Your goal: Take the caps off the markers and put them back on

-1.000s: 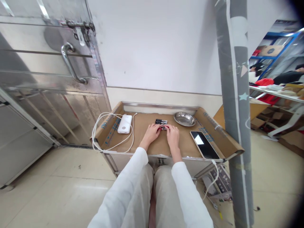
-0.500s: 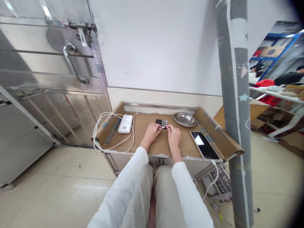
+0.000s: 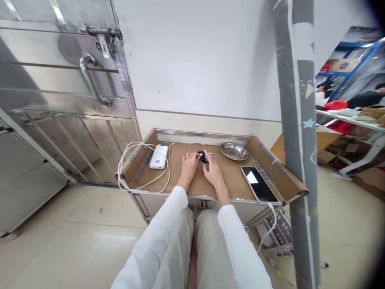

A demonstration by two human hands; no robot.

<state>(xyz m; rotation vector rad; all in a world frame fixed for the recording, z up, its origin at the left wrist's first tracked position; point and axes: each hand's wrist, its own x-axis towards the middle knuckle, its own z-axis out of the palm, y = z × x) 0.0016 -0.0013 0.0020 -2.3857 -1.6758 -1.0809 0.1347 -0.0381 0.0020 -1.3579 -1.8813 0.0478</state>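
Observation:
Several short black pen-like sticks with silvery parts (image 3: 205, 156) lie side by side on the brown cardboard tabletop (image 3: 200, 184). At their left ends is my left hand (image 3: 189, 166), its fingers bent and close together; a small pale and reddish bit shows by the fingertips, too small to name. My right hand (image 3: 213, 172) reaches over the right part of the sticks from the near side. Its index finger is stretched out along them and the thumb stands apart. Part of the row is hidden by the fingers.
A white power bank (image 3: 159, 157) with a looped white cable (image 3: 169, 170) is at the left. On the right are a round metal dish (image 3: 234, 151) and a phone (image 3: 259, 184) with a cable. Cardboard-covered raised sides (image 3: 278, 172) flank the table, near a grey wrapped column (image 3: 300, 160).
Both hands held a small red-ended stick between them, just in front of the row. My right hand has let go and spread its fingers over the row; my left has shifted slightly left.

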